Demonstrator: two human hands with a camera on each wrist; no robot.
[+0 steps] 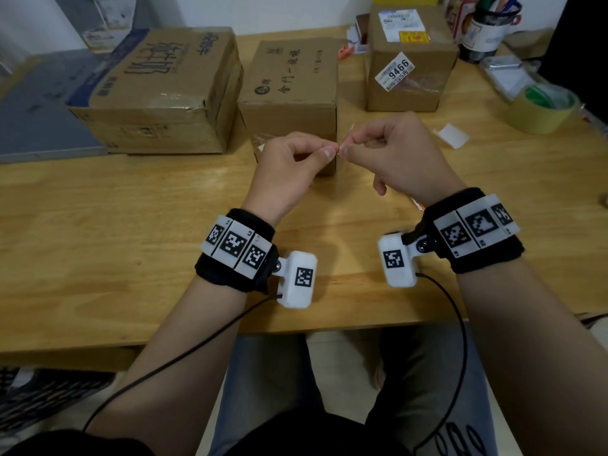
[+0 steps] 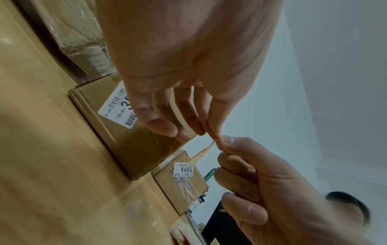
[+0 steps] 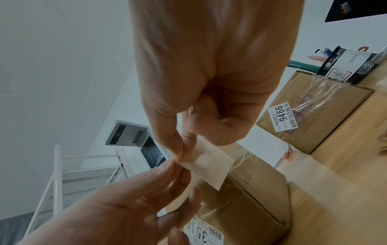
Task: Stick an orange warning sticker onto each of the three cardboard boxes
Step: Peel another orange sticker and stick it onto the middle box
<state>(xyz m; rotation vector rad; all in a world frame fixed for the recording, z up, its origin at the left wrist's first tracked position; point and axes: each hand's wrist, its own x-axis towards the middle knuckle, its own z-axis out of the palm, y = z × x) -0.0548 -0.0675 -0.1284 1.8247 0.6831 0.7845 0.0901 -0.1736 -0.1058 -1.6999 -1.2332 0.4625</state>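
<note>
Three cardboard boxes are sitting in a row at 12 o'clock on the surface (image 1: 131, 199): big box (image 1: 158, 90), middle box (image 1: 292, 93), right box (image 1: 411, 64), which looks like it's already wearing an orange-yellow label on top. Left hand (image 1: 289, 169) and right hand (image 1: 394, 159) are both pinching one sticker (image 3: 209, 164) at its corner, probably picking the backing apart. It's hovering right over the middle box, so I'm guessing that one's next.

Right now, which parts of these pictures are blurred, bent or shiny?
Head view: the table edge curves, the corners darken. Left wrist view: the near tabletop is smeared, the 9466 label reads sharp. Right wrist view: tape on the right box glares; the left hand is soft.
</note>
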